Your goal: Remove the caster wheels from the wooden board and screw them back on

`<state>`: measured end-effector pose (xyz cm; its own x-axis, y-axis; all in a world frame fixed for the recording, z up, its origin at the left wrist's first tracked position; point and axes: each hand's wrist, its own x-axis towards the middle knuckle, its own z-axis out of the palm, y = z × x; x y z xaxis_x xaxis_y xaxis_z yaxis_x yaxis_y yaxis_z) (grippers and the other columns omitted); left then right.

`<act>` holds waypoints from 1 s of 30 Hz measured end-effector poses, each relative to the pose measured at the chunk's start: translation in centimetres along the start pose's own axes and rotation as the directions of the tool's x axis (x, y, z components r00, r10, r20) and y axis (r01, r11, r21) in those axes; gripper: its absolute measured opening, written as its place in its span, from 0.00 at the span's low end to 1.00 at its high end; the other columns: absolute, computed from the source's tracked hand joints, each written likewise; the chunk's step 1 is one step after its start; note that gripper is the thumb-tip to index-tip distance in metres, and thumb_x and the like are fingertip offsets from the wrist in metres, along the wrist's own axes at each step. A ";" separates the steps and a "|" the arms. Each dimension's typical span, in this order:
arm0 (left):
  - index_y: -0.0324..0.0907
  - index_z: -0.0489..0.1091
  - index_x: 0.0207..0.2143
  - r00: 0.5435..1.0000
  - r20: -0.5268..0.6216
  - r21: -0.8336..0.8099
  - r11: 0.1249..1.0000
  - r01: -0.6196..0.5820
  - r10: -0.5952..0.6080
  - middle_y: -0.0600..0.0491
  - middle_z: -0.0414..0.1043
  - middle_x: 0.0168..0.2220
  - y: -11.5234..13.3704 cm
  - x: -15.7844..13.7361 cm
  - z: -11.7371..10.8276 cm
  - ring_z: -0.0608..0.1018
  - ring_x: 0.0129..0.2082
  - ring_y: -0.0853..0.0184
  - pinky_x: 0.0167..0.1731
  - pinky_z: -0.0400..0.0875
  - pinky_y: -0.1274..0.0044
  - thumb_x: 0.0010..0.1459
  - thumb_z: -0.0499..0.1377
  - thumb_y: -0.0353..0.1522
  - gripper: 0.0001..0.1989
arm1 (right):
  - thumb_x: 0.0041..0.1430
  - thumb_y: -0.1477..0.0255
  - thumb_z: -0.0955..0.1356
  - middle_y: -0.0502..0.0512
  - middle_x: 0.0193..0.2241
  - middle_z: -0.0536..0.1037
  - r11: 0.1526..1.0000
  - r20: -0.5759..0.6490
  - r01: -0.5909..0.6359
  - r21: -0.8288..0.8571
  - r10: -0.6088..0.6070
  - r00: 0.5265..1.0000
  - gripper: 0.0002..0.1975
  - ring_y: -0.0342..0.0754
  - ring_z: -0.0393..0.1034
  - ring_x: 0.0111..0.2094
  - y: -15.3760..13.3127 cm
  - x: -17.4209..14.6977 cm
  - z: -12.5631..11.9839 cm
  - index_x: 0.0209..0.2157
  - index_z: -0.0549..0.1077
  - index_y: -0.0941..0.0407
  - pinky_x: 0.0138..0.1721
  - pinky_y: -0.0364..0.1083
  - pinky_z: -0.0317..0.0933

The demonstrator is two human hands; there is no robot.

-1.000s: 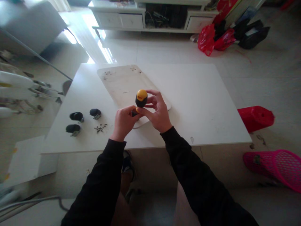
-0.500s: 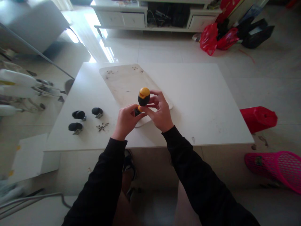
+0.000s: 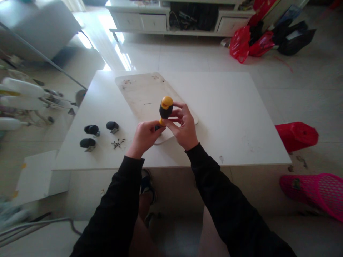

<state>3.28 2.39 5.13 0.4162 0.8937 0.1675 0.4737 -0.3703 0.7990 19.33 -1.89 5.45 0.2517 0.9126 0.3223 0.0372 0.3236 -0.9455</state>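
- The white table point(image 3: 227, 107), smooth and glossy, stretched beneath both hands.
- The board point(image 3: 139, 92), flat, scuffed and round-cornered, lay under and beyond the hands; its two far corners bore only dark spots, no wheels.
- The right hand point(image 3: 185, 126) gripped the screwdriver point(image 3: 166, 107), its bulbous black-and-yellow handle uppermost.
- The left hand point(image 3: 143, 137) was closed about a dark piece point(image 3: 157, 127) at the screwdriver's lower end: mostly hidden, probably a fourth wheel, its work unfinished.
- Three wheels point(image 3: 88, 143), rounded black with metal plates, lay loose left of the left hand, seemingly done.
- Thin dark screws point(image 3: 117, 144) lay heaped nearer that hand.
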 end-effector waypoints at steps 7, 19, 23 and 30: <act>0.42 0.71 0.22 0.989 -0.147 0.072 0.997 0.010 0.001 0.61 0.58 0.16 0.2 -0.1 0.6 0.59 0.20 0.73 0.24 0.53 0.76 0.56 0.68 0.35 0.13 | 0.53 0.61 0.80 0.48 0.43 0.81 1.000 0.004 0.018 -0.023 -0.018 1.000 0.30 0.48 0.82 0.44 0.3 0.1 0.2 0.53 0.69 0.47 0.47 0.51 0.81; 0.42 0.72 0.22 0.991 -0.134 0.080 0.997 0.019 -0.008 0.60 0.61 0.16 0.3 -0.1 0.5 0.60 0.20 0.73 0.24 0.55 0.76 0.56 0.68 0.36 0.14 | 0.55 0.59 0.78 0.48 0.43 0.78 0.999 -0.015 0.013 -0.045 -0.014 1.000 0.28 0.46 0.80 0.43 0.3 -0.1 0.4 0.54 0.67 0.47 0.46 0.50 0.81; 0.42 0.74 0.24 0.999 -0.052 0.067 0.998 -0.004 0.007 0.60 0.61 0.17 0.2 0.0 0.2 0.61 0.20 0.72 0.24 0.56 0.77 0.58 0.67 0.37 0.12 | 0.57 0.59 0.77 0.47 0.40 0.79 0.999 -0.023 -0.002 -0.041 0.001 1.000 0.27 0.47 0.80 0.43 0.3 -0.1 0.4 0.54 0.67 0.46 0.49 0.52 0.80; 0.42 0.78 0.27 0.998 -0.055 0.085 0.996 0.005 0.000 0.59 0.63 0.17 0.2 0.1 0.0 0.64 0.21 0.71 0.26 0.58 0.76 0.60 0.64 0.35 0.10 | 0.59 0.58 0.76 0.51 0.47 0.80 0.999 0.010 0.029 -0.044 -0.028 1.000 0.27 0.48 0.80 0.47 0.4 -0.1 0.4 0.54 0.65 0.46 0.50 0.54 0.79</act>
<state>3.40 2.36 5.32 0.3728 0.9063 0.1990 0.5399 -0.3862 0.7479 18.99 -1.70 5.02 0.2404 0.9056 0.3493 0.0867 0.3384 -0.9370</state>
